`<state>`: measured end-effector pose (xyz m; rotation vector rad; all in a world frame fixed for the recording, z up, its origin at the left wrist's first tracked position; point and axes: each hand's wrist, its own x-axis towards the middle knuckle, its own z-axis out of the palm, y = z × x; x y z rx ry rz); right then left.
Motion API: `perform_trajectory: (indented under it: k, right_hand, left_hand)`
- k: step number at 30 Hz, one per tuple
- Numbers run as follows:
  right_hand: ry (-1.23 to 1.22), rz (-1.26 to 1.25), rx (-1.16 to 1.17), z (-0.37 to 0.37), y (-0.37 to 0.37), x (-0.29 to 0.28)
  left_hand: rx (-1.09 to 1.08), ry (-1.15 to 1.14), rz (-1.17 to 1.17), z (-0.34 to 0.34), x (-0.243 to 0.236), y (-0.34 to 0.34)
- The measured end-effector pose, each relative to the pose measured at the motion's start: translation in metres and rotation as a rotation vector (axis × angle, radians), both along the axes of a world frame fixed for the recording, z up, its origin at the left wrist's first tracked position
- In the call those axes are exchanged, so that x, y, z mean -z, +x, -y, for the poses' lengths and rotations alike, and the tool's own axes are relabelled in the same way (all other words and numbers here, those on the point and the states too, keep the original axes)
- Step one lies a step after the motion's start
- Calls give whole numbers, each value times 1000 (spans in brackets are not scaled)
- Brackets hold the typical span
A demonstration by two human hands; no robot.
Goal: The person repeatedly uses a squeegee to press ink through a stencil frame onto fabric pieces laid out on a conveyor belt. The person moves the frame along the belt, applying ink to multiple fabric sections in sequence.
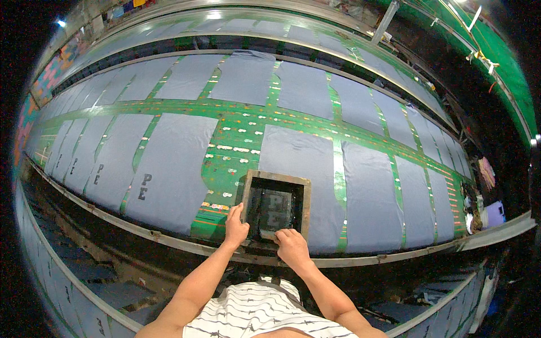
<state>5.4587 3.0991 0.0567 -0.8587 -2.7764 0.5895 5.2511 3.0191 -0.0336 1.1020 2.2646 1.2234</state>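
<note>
A rectangular printing screen in a grimy frame (305, 205) lies on a blue-grey fabric panel (298, 155), with dark stencilled lettering visible inside it. My left hand (236, 226) grips the frame's left edge, fingers closed against it. At the lower part of the screen's inside, my right hand (290, 247) is closed on the top of what looks like a squeegee bar (267, 234). Left of the screen, another panel (172, 163) bears dark printed letters, as do several panels beyond it.
A long green table (231, 152) holds several rows of fabric panels, bordered by a metal rail (394, 256). A parallel table (298, 32) runs behind it, beside a metal post (385, 22). A lilac object (495, 216) sits at the right end; more panels line lower racks either side of me.
</note>
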Motion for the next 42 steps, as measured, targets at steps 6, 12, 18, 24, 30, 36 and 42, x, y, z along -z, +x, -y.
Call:
perform_trajectory:
  k: [6,12,18,24,30,36,42]
  right_hand:
    - [122,-147,-51,9,5,19]
    - [259,-240,-55,-31,-23,40]
    - [372,-288,-28,-90,-57,54]
    - [339,-283,-24,-115,-69,56]
    - [261,-242,-24,-123,-73,40]
    - [249,-155,11,-149,-80,39]
    - [232,-237,11,-111,-67,44]
  left_hand:
    - [2,0,8,0,-1,1]
    - [-20,34,-34,1,8,-1]
    - [-22,47,-10,0,1,1]
    - [-6,66,11,0,2,1]
    - [-24,34,0,1,3,-1]
    - [-2,51,31,-2,3,2]
    - [-6,17,9,1,6,1]
